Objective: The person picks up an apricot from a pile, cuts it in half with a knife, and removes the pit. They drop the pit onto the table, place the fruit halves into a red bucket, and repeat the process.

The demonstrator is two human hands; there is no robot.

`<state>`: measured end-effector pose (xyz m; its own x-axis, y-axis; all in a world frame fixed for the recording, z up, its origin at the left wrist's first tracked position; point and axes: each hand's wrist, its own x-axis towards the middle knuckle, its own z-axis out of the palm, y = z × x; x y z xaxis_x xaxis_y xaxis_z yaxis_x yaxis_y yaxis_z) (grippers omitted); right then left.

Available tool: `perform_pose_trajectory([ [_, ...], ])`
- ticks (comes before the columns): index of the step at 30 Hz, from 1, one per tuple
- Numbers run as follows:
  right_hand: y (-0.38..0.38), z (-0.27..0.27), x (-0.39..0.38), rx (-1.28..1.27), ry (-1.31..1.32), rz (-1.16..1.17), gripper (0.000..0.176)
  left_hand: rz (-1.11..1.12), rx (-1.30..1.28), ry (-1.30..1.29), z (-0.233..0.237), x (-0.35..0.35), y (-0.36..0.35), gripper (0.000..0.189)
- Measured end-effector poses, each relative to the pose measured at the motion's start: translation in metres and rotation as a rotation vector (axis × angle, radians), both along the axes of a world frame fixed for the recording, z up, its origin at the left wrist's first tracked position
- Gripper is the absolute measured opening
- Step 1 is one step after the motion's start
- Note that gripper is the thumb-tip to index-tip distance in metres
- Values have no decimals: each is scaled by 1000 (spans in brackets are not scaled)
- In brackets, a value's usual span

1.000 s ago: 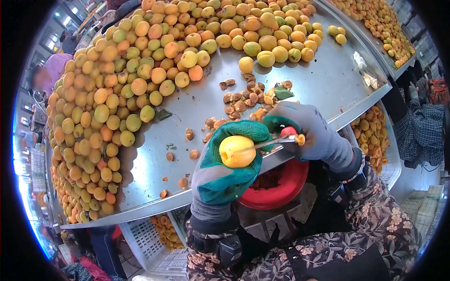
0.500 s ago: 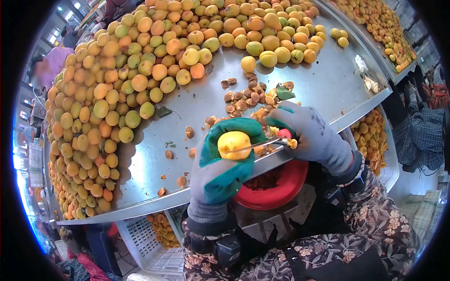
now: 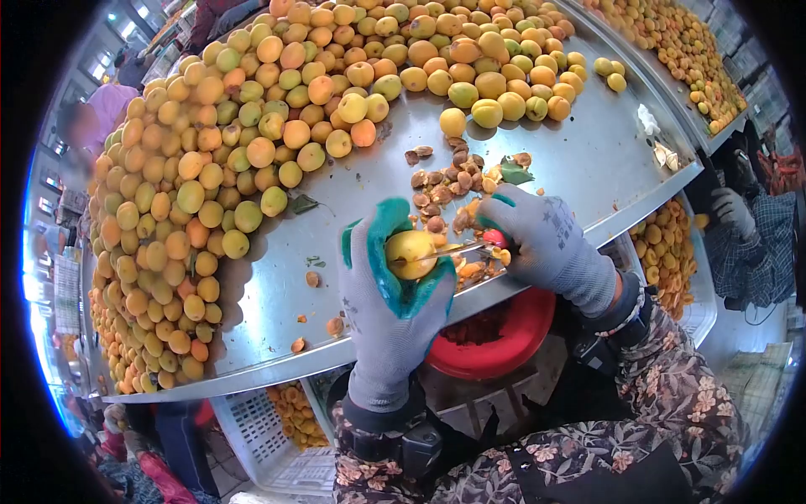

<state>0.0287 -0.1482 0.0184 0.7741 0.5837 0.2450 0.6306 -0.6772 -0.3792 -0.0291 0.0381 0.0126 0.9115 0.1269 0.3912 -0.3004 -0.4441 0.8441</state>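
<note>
In its grey and green glove, my left hand (image 3: 390, 281) is wrapped round a yellow apricot (image 3: 410, 254) above the metal table's front edge. My right hand (image 3: 537, 239), gloved too, grips a small knife (image 3: 462, 249) with a red handle. The blade points left and meets the apricot, where a dark cut line shows. Behind the hands lies a pile of brown pits (image 3: 453, 181) with a green leaf (image 3: 515, 171). Apricot scraps (image 3: 474, 270) lie between my hands.
Apricots (image 3: 252, 126) are heaped over the metal table (image 3: 277, 294). Below its edge stand a red bowl (image 3: 504, 344), a white crate (image 3: 260, 445) and a crate of halved apricots (image 3: 663, 252). A co-worker's gloved hand (image 3: 733, 212) shows at the right.
My left hand has turned and its fingers now point up round the apricot. The knife has moved slightly left. A co-worker's gloved hand has appeared at the right.
</note>
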Motion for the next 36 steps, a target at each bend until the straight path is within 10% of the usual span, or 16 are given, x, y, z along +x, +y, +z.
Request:
perform_pose_trajectory([
  [4,-1,1,-1,-19,19,-8,23,-45,-62,-17,-6,-1,2,53],
  [6,-2,0,1,25,84,34,26,-188,-639,114,6,-3,-6,50],
  [12,-2,-9,-1,135,166,92,35,-257,-1057,291,9,-9,-19,50],
  [19,-7,6,-5,43,173,42,35,-208,-396,44,0,1,-12,49],
  [25,2,-3,-7,253,241,105,39,-258,-1287,315,3,-7,-19,53],
  [27,2,-2,-8,273,210,98,38,-694,-1677,291,-12,-5,-19,53],
  [31,-2,0,-7,285,142,33,33,-178,-1194,371,24,5,-28,55],
  [36,2,-6,-6,230,162,-73,29,-126,-1004,191,16,2,-26,47],
])
